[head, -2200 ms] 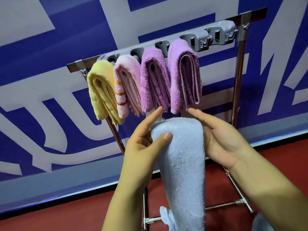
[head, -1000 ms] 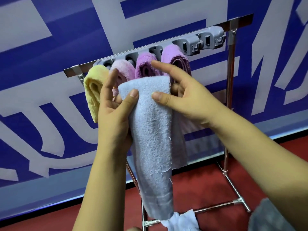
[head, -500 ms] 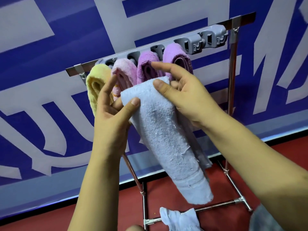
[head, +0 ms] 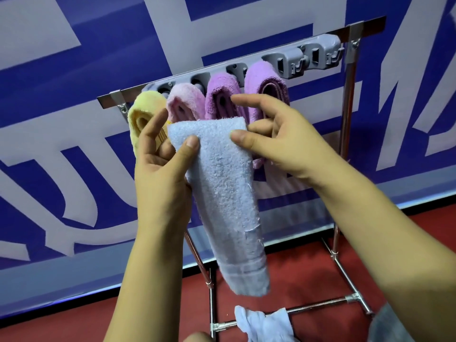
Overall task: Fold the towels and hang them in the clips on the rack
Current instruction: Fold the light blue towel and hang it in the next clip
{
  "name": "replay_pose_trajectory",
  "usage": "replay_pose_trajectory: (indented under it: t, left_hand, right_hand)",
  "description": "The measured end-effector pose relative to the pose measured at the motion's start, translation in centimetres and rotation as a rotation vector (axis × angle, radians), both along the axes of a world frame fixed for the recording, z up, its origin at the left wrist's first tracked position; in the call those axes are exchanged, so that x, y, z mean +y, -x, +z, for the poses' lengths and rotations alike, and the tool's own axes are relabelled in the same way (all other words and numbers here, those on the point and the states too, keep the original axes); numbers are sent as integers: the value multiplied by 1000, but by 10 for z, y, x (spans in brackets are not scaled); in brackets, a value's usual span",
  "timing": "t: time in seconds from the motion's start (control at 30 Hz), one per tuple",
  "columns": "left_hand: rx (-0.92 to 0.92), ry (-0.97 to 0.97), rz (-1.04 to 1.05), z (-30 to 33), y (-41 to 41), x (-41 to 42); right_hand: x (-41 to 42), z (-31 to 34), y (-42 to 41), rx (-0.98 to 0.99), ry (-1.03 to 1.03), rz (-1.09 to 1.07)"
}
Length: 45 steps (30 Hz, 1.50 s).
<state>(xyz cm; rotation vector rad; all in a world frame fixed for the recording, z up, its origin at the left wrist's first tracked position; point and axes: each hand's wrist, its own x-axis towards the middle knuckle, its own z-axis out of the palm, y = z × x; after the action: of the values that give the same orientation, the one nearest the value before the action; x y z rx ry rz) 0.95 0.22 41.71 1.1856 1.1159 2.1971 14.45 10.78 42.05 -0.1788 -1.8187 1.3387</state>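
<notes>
I hold a folded light blue towel (head: 225,188) up in front of the rack, its lower end hanging down. My left hand (head: 161,166) pinches its upper left corner between thumb and fingers. My right hand (head: 276,137) pinches the upper right corner, with the forefinger stretched out above the fold. Behind them, the grey clip bar (head: 303,59) on the metal rack (head: 348,114) holds a yellow towel (head: 143,117), a pink towel (head: 185,102) and two purple towels (head: 222,95), (head: 265,80). The clips at the bar's right end hold nothing.
A blue and white banner wall (head: 74,95) stands close behind the rack. The floor (head: 308,275) is red. A pale cloth (head: 264,324) lies over the rack's lower crossbar. A grey fabric edge (head: 389,327) shows at the bottom right.
Both hands lifted the blue towel from waist height up to the hung towels. In the last half second its lower end swung back left and my right thumb slid to the corner.
</notes>
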Motion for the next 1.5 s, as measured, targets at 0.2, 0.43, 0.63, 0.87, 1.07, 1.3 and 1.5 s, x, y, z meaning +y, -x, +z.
replay_pose_trajectory:
  t: [0.2,0.43,0.63,0.87,1.07,1.3,1.5]
  left_hand:
    - [97,21,-28,0,3,-1]
    - [416,-5,146,4,7,-3]
    - [440,-45,151,5,3,2]
    - [175,-96,87,-1,-7,12]
    - [151,-92,106,0,-11,16]
    - [8,100,-220,1,-9,25]
    - [57,121,-364,8,-12,35]
  right_hand:
    - [-5,-4,5,117,32,97]
    - [-6,-4,0,178,-51,12]
    - [-4,-1,-9,141,-178,-65]
    - [-5,-6,-5,256,23,-62]
    - [-7,-6,-8,351,114,-86]
    - [-10,2,-17,355,131,-78]
    - [3,18,-55,-40,-44,-187]
